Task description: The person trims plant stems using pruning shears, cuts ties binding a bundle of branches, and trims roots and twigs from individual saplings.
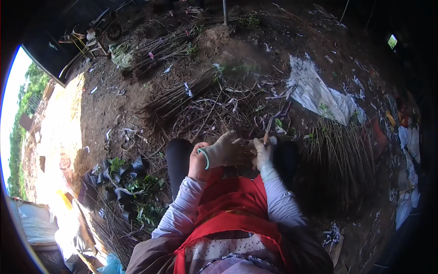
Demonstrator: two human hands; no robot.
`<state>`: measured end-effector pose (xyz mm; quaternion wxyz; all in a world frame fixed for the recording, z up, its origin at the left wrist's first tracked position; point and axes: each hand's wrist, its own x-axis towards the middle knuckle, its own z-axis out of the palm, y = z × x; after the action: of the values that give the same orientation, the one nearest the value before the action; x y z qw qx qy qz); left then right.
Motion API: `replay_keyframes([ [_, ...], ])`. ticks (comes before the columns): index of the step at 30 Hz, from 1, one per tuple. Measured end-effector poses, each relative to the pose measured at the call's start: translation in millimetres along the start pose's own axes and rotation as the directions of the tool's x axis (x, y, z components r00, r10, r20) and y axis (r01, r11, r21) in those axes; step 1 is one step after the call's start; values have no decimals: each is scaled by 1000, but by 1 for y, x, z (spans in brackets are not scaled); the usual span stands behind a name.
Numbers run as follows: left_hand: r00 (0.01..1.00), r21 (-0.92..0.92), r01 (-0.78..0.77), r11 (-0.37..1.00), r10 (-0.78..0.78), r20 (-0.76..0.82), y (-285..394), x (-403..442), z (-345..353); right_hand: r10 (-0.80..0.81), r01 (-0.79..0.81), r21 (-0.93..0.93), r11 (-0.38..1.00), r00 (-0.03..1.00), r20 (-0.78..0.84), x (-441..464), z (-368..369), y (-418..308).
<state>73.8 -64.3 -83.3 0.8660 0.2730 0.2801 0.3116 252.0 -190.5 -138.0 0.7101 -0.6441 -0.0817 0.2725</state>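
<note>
My left hand (224, 151), in a pale glove with a green cuff edge, is in front of my lap. Its fingers curl toward my right hand, and what they hold, if anything, is too small to make out. My right hand (262, 154), also pale-gloved, is closed beside it, the fingertips of both almost meeting. From the top of its grip sticks up a thin brown stick-like piece (266, 137), whose exact kind I cannot tell. Beyond my hands lies a loose heap of cut twigs (223, 107).
Bundled stems (175, 98) lie ahead, one tied with a white strip. More thin stems (340, 148) lie to my right, near a white torn sack (315, 89). At my left are leafy cuttings (146, 189) and dark plastic. A post (225, 13) stands at the back.
</note>
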Motion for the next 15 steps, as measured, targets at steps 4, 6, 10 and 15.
replay_keyframes([
  [4,996,189,-50,981,63,-60,2,3,11,-117,118,-22,993,992,40,21,-17,4],
  [6,981,383,-124,915,170,-89,-14,6,25,-55,54,14,998,996,64,-14,13,-42],
  [10,901,723,-368,585,416,123,-64,29,13,-158,376,-467,801,884,441,-37,25,-34],
  [15,901,780,-288,555,433,25,-72,31,8,-129,287,-530,798,940,314,-47,21,-14],
])
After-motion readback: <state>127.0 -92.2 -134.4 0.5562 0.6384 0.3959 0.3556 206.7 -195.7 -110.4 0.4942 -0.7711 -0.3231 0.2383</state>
